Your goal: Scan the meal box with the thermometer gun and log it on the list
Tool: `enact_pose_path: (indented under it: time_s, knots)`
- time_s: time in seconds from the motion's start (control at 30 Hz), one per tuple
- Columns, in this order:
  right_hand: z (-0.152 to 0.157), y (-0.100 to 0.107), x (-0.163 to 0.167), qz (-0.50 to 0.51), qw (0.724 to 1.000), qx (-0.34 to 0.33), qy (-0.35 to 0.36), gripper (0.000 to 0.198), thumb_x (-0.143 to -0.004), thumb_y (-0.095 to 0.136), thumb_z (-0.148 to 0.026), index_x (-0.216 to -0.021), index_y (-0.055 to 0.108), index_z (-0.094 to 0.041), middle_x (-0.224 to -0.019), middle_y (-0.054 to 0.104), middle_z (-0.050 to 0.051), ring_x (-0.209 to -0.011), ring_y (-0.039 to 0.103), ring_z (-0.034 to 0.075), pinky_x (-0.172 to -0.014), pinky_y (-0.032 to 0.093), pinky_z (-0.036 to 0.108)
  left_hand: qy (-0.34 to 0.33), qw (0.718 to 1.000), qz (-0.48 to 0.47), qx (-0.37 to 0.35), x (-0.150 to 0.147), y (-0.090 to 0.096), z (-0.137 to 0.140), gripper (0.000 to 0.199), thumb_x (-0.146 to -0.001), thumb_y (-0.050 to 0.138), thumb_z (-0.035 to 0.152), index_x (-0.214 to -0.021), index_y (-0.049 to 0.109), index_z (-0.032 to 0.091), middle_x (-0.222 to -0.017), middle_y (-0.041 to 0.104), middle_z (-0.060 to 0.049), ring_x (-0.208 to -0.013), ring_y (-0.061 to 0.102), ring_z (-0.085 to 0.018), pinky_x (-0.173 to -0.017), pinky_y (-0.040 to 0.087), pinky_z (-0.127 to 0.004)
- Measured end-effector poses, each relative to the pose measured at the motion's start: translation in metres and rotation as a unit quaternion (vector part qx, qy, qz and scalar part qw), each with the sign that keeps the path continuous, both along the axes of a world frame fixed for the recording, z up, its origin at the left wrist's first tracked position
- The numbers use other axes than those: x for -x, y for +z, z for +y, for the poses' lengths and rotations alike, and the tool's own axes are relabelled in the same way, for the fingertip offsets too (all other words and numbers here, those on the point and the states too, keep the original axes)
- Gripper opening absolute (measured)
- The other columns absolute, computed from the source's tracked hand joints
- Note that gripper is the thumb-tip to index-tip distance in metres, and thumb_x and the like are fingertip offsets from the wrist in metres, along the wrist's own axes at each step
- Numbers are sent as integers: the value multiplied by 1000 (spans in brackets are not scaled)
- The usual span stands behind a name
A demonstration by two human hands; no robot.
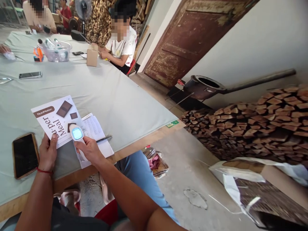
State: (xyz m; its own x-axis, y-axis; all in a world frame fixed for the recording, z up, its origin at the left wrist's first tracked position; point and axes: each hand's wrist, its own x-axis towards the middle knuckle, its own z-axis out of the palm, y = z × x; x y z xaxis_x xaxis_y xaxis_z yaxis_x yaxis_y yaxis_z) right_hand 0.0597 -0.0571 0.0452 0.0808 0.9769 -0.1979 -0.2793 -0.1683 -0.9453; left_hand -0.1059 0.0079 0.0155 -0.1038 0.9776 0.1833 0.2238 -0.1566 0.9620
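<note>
At the near edge of a long table (134, 106) spread with pale grey-green cloth, the head view shows both hands occupied. The left hand (48, 150) grips the lower edge of a flat white printed card with brown squares and "NutriMotion" lettering (51, 113), thumb on top; the card is tilted over the cloth. The right hand (90, 150) is closed around a white handheld device with a glowing blue screen (77, 133), whose head covers the card's lower right part. Beneath them lie open white handwritten pages (92, 128), partly hidden by card, device and hand, with a slim black pen (104, 139) across them.

Just left of the left hand lies a black-screened phone in a brown-edged case (25, 155). Farther up the table are a silver-edged phone (30, 75), an orange tape dispenser (38, 54) beside a clear plastic basin of bottles (51, 57), and a small brown cardboard box (92, 57) in front of a co-worker in a stained white shirt (126, 48), partly screening that person's hands.

Right of the table, stacked split firewood (250, 125) lines the wall below a dark long-handled metal pot (201, 89); a white-edged open sack (240, 175) and a plaid bag (162, 166) stand on the floor.
</note>
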Motion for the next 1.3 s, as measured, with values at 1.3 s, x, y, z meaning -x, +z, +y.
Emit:
enact_pose_path:
  time_s: [1.3]
  knots:
    - [-17, 17, -34, -64, 997, -42, -26, 31, -68, 69, -49, -75, 59, -21, -66, 56, -3, -67, 51, 15, -63, 40, 26, 53, 998, 12, -17, -8, 28, -5, 56, -63, 80, 49, -108, 63, 19, -109, 70, -9, -99, 67, -26, -78, 56, -35]
